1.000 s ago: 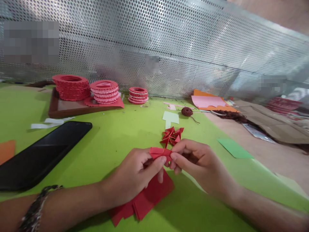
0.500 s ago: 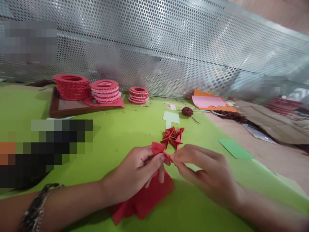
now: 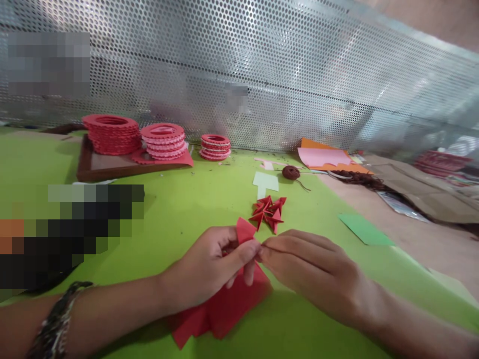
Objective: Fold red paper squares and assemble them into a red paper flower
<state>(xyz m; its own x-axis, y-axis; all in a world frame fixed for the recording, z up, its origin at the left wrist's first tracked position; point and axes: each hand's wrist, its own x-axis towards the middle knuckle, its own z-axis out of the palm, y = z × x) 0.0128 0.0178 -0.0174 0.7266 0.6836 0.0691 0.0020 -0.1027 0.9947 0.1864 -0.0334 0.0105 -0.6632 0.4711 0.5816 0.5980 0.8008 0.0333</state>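
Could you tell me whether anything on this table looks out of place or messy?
Little stands out. Small dark scraps are scattered over the green table near the ring stacks, and brown thread trails a loose end. Both hands pinch a folded red paper over a fanned, uneven red pile.

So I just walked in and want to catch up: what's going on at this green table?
A person is folding a small red paper piece, pinching it between the left hand and right hand just above a loose stack of red paper sheets. A few finished folded red pieces lie just beyond the hands. Stacks of red paper rings sit at the back on a brown tray, near a perforated metal screen.
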